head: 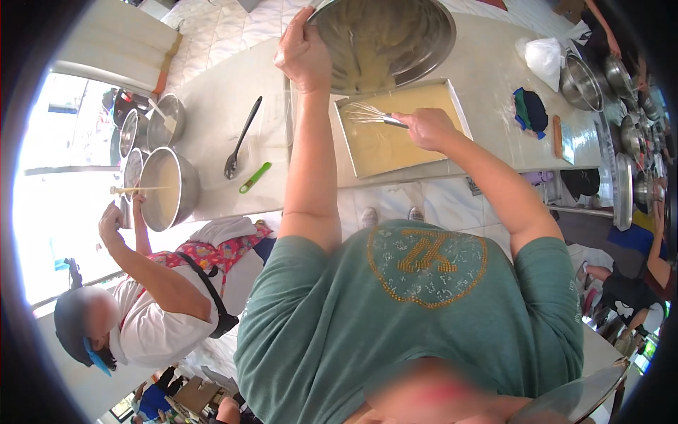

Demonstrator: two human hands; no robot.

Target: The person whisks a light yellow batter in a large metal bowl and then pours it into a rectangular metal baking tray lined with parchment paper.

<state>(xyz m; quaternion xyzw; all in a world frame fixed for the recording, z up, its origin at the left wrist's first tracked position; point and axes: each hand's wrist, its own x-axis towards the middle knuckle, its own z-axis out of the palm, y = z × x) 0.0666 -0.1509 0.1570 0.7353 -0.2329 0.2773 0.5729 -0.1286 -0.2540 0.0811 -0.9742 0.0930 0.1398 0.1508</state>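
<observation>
My left hand (303, 53) grips the rim of a large stainless steel mixing bowl (424, 63), which is tipped over a rectangular baking pan (464, 114). Pale yellow batter (365, 69) coats the inside of the bowl and reaches its lower lip. More batter (392, 148) covers the pan's floor in a layer. Held by its handle in my right hand (431, 129), a wire balloon whisk (365, 114) lies low over the pan, its wires at the batter. Whether the wires touch the pan's bottom cannot be seen.
On the table (312, 196) to the left lie a black slotted spoon (243, 140) and a green-handled tool (256, 177). A co-worker (164, 307) lifts batter from a steel bowl (175, 185). At right are a plastic bag (543, 58), a dark cloth (531, 112) and a scraper (562, 139).
</observation>
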